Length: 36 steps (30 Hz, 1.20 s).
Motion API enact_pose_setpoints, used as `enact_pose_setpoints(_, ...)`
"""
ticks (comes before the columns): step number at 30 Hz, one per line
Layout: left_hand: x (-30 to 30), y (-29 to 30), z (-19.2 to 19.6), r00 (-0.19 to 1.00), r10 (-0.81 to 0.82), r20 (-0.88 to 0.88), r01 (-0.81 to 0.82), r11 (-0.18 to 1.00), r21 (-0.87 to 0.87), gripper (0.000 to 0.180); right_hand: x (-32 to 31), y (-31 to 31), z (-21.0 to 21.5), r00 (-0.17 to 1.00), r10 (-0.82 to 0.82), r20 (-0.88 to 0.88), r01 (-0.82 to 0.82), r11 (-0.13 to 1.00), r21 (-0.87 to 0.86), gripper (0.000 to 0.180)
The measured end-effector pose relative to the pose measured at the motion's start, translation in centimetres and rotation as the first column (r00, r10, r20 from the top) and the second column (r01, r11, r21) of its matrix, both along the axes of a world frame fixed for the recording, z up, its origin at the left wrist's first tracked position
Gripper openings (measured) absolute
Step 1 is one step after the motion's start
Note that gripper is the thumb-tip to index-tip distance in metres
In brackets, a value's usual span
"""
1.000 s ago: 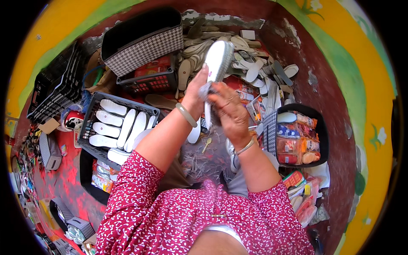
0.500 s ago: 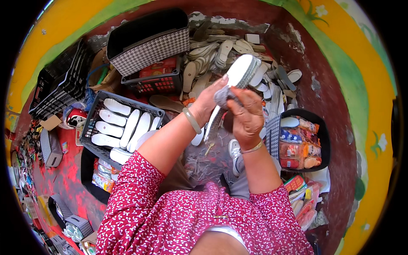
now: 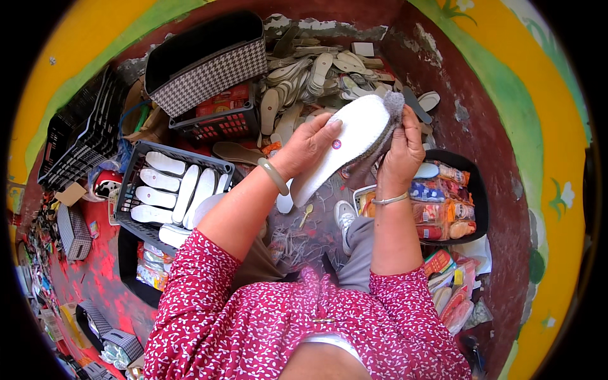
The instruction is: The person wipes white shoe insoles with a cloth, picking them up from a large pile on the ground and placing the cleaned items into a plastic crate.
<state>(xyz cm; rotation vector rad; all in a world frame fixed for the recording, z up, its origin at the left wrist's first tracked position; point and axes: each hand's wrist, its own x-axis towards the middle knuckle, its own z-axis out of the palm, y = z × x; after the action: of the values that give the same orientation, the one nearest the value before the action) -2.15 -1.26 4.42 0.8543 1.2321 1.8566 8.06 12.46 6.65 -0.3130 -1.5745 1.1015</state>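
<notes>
Tilted in front of me is a white shoe sole (image 3: 358, 126) with a small round reddish mark and a grey edge along its right side. My left hand (image 3: 308, 149) is closed on its left edge, thumb pressed on the white face near the mark. A grey knitted piece (image 3: 394, 104) covers the far right end of the sole. The fingers of my right hand (image 3: 401, 155) pinch this knit and the sole's edge from the right. More grey material hangs below the sole, partly hidden behind it.
To the left, a dark plastic crate (image 3: 126, 206) holds several white soles. Loose soles (image 3: 316, 73) are piled against the far wall. A black bin (image 3: 482, 209) of wrapped packages stands right. Behind the crate sits a houndstooth box (image 3: 209, 76). A yellow spoon (image 3: 306, 214) lies on the littered floor.
The sole has turned so its white face shows broadly toward me. My right hand has moved right and up to the far end; the left now grips the sole's left edge.
</notes>
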Motion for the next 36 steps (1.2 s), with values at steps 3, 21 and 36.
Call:
enact_pose_setpoints(3,0.3,0.1,0.0,0.997,0.053,0.049,-0.055,0.998,0.043,0.031,-0.1,-1.0,0.3,0.999,-0.039,0.006,0.038,0.992,0.117,0.024)
enact_pose_setpoints(21,-7.0,-1.6,-1.8,0.739,0.327,0.589,-0.489,0.862,0.135,0.043,0.4,-3.8,0.1,0.617,0.787,0.032,-0.584,0.484,-0.652,0.017)
enact_pose_setpoints(36,-2.0,-0.5,-0.5,0.802,0.344,-0.488,-0.359,0.931,0.065,0.049,-0.8,-3.8,-0.8,0.848,0.430,0.310,-0.399,0.903,-0.161,0.045)
